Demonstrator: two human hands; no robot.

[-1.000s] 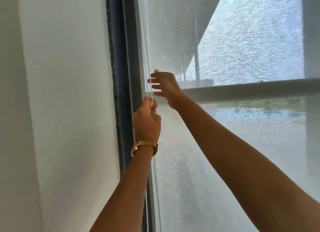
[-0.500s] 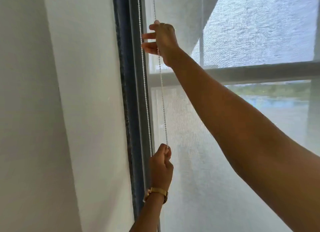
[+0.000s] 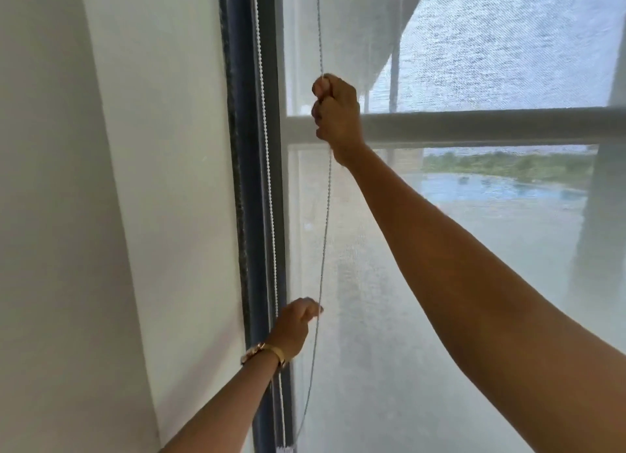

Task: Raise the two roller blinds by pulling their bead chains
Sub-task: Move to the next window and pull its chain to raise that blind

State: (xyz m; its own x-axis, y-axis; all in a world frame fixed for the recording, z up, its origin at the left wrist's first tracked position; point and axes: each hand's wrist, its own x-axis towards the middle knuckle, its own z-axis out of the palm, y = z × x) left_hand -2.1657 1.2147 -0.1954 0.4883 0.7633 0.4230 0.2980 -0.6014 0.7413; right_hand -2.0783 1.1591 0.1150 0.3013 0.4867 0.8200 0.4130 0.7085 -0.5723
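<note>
A sheer white roller blind (image 3: 440, 300) hangs down over the window. Its grey bead chain (image 3: 325, 222) runs down in front of the blind's left edge. A second, white beaded strand (image 3: 266, 168) lies along the dark window frame (image 3: 244, 181). My right hand (image 3: 338, 113) is a closed fist around the grey chain at the height of the window's crossbar. My left hand (image 3: 294, 324), with a gold watch at the wrist, is lower down. Its fingertips touch the grey chain or sit just beside it, and I cannot tell whether they pinch it. Below it the chain hangs slack and curved.
A plain white panel (image 3: 162, 215) fills the left side beside the frame. A horizontal window crossbar (image 3: 491, 124) shows through the blind. Beyond the glass are water and a green shoreline.
My right hand has come down from high on the grey chain and closed into a fist on it. My left hand stays low, and its tight pinch has loosened.
</note>
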